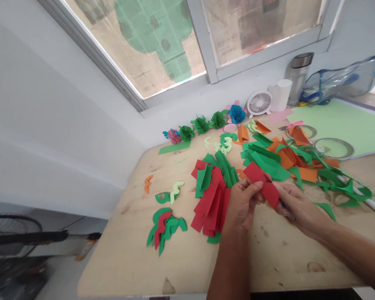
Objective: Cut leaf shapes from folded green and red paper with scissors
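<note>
My left hand pinches a folded piece of red paper above the table's right half. My right hand is closed around a small pair of scissors, whose dark blades lie across the red paper. Most of the scissors' handle is hidden by the fingers. Left of my left hand lies a pile of red paper strips, mixed with folded green paper pieces. Further left rest cut wavy shapes in green and red, plus a pale green one and an orange one.
Green and orange scraps cover the right side, near tape rolls and pink-handled scissors. Along the wall stand paper-ball turtles, a blue paper flower, a small fan and a bottle. A white rod lies right.
</note>
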